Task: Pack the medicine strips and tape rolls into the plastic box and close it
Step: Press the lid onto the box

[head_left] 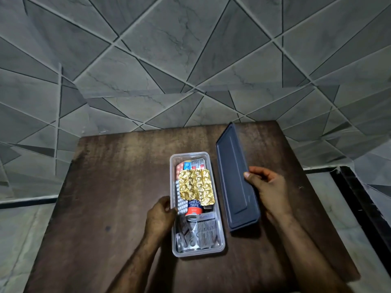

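A clear plastic box (221, 240) stands open in the middle of the brown table. It holds a crumpled gold foil strip (195, 185) on top, a white pill strip (182, 200), a roll marked adhesive tape (193, 207) and several silver strips at the near end (190, 235). My left hand (159, 215) rests on the box's left wall, fingers curled at the rim. The dark blue lid (233, 178) is tilted up on its edge right of the box. My right hand (267, 188) grips its right long side, thumb on top.
The wooden table (105, 197) has bare surface left of the box and in front of it. Its far edge meets a grey tiled wall (190, 60). Pale floor tiles (338, 197) show past the right edge.
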`<action>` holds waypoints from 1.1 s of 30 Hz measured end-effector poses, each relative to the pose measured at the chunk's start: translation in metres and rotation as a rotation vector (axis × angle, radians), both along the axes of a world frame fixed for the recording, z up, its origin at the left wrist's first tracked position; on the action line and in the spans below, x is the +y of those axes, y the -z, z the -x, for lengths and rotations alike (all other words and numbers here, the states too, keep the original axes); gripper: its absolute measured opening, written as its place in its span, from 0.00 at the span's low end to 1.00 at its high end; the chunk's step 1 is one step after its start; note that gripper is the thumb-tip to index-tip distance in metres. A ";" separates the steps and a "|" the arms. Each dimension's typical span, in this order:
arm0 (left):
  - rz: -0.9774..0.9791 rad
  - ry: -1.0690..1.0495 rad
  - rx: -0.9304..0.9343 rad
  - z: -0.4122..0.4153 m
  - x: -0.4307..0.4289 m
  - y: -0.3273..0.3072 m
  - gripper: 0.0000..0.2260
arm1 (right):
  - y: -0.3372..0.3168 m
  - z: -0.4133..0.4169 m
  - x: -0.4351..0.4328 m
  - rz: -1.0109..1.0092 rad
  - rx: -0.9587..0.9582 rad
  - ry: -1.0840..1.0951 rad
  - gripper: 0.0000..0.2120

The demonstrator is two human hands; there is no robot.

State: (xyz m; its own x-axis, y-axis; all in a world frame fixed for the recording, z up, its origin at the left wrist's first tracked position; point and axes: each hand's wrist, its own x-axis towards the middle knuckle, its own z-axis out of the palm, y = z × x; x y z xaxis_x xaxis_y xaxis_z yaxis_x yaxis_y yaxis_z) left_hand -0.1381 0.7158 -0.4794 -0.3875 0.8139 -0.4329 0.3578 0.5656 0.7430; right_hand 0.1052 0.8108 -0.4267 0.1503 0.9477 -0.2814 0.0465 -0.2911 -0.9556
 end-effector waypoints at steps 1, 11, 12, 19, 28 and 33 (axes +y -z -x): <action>-0.031 0.012 0.090 -0.002 0.002 -0.001 0.20 | -0.001 0.007 -0.002 -0.025 -0.037 -0.015 0.09; -0.210 -0.039 -0.514 -0.045 0.037 -0.033 0.14 | -0.001 0.075 -0.044 -0.252 -0.416 -0.264 0.20; -0.189 -0.051 -0.539 -0.045 0.039 -0.032 0.15 | 0.001 0.079 -0.049 -0.271 -0.441 -0.303 0.21; -0.186 -0.181 -0.517 -0.023 0.037 -0.010 0.05 | 0.019 0.093 -0.065 -0.256 -0.530 -0.598 0.32; -0.145 -0.229 -0.556 0.000 0.022 0.006 0.02 | 0.047 0.054 -0.027 0.088 -0.672 -0.452 0.17; -0.119 -0.221 -0.494 0.008 0.014 0.015 0.07 | 0.059 0.046 -0.029 0.179 -0.604 -0.448 0.14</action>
